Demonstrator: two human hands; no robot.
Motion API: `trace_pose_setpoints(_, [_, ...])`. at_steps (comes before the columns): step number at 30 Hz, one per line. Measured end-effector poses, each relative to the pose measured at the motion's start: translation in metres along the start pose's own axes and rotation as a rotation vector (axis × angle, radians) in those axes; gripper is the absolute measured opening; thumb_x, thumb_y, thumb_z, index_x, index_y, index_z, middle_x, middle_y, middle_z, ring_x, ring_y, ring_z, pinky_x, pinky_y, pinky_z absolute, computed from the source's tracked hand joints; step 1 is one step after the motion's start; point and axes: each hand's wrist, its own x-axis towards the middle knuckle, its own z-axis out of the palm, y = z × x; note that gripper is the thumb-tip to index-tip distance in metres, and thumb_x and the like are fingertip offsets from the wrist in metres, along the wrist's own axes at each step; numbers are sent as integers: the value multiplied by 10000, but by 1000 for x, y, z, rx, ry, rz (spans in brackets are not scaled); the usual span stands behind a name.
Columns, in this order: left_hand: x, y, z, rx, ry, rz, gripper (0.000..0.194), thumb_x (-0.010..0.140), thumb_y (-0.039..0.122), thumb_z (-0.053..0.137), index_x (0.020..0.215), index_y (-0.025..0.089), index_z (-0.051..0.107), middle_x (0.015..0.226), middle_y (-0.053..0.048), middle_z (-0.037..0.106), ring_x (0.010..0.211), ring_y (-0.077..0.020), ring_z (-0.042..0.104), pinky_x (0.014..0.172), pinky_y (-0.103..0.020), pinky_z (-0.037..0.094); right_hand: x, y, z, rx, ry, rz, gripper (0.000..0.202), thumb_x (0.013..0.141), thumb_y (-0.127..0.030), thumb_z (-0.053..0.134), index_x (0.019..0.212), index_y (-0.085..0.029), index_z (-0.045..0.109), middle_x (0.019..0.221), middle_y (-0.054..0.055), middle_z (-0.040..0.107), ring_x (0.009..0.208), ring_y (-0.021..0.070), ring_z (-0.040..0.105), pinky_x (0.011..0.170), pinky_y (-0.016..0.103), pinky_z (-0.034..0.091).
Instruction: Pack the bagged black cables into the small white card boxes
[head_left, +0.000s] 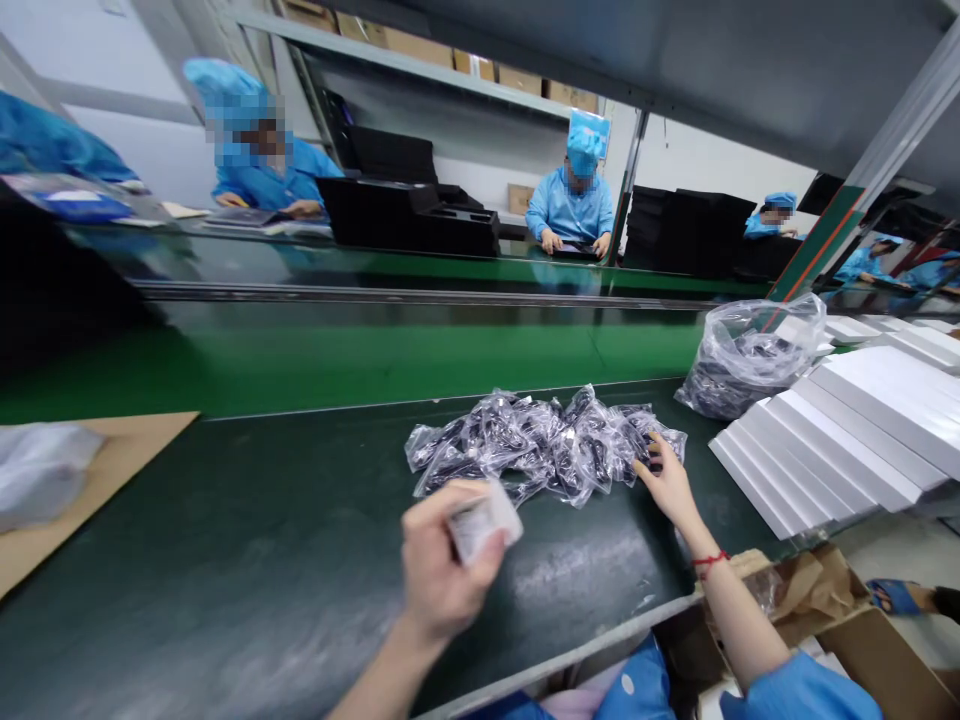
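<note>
Head view: bagged black cables [525,440] heaped loose on counter [300,540]; right hand [671,492] at heap's edge, fingers part-spread, hold unclear. Left hand [442,575]: fingers curled round blurred white packet [480,525]. Finished share: cannot tell.

Own kit, head cam — right wrist has a thin red cord bracelet [710,562], small knot or loose end showing, just below my right hand [667,485]. Right sleeve [806,690] is plain light-to-mid blue cloth, loose and creased, ending around the elbow. Left hand [450,560] and forearm are uncovered up to the frame edge. Blue garment [645,680] lower down, same kind of blue — one whitish oval mark [627,684] on it, pale pink-lilac fabric [581,700] beside it.
</note>
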Motion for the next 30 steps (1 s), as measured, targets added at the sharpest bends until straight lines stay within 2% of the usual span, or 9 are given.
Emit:
trace_pose_setpoints(4, [-15,12,68,-271,93,160,97,918,257,538,992,232,480,782,19,577,582,-107,560,527,-211,465,9,-12,6,72,9,52,451,927,-516,542,1165,-140,617,1050,89,680,902,172,656,858,388,540])
trace_pose_setpoints(7, [-20,12,85,-153,56,180,67,917,242,526,946,220,471,813,-1,584,598,-105,580,538,-205,469,8,-32,-34,127,31,21,483,926,-529,492,1193,-153,636,1175,124,671,1040,231,644,937,410,511])
trace_pose_setpoints(10, [-19,11,85,-54,37,119,74,907,269,515,907,214,465,836,-24,605,620,-118,614,558,-216,489,-2,-70,-93,172,5,-66,422,918,-477,536,1246,-226,624,1251,67,646,1115,223,616,959,351,494])
trace_pose_setpoints(13, [-17,12,84,-35,19,106,112,876,293,534,902,217,456,827,-28,610,647,-139,638,573,-230,506,-16,-117,-145,38,-6,-445,368,932,-208,526,1271,-328,605,1175,9,637,1033,163,606,896,272,470])
trace_pose_setpoints(16, [-16,12,87,-66,-48,146,174,838,339,543,916,226,437,807,-23,590,656,-158,634,547,-238,494,-28,-156,-171,-266,0,-837,466,920,-101,474,1332,-295,571,1150,48,606,927,181,552,844,310,427])
trace_pose_setpoints(19, [-16,12,87,-134,-113,168,237,799,372,524,965,231,430,808,-22,563,654,-171,611,533,-257,485,-32,-180,-170,-470,-97,-1058,413,935,-117,404,1313,-168,565,1198,118,597,961,262,526,858,413,388])
trace_pose_setpoints(23, [-13,12,82,-189,-218,145,421,756,401,526,1124,221,429,819,-24,554,625,-184,576,545,-307,504,-30,-197,-153,-580,-87,-1182,371,885,-54,374,1182,-94,591,1089,145,625,945,294,512,806,437,377])
trace_pose_setpoints(26, [-10,12,80,-168,-297,176,585,718,375,575,1248,214,386,938,-59,596,744,-224,627,629,-356,555,-28,-207,-143,-627,-88,-1221,345,834,-42,398,1047,-86,666,1030,139,635,864,272,498,754,417,366])
trace_pose_setpoints(30, [-11,11,84,-127,-292,202,551,779,298,543,1292,223,359,1021,-79,617,833,-229,666,684,-356,580,-26,-215,-132,-582,-203,-1169,306,748,-36,427,851,-112,705,942,130,623,788,235,461,671,390,344])
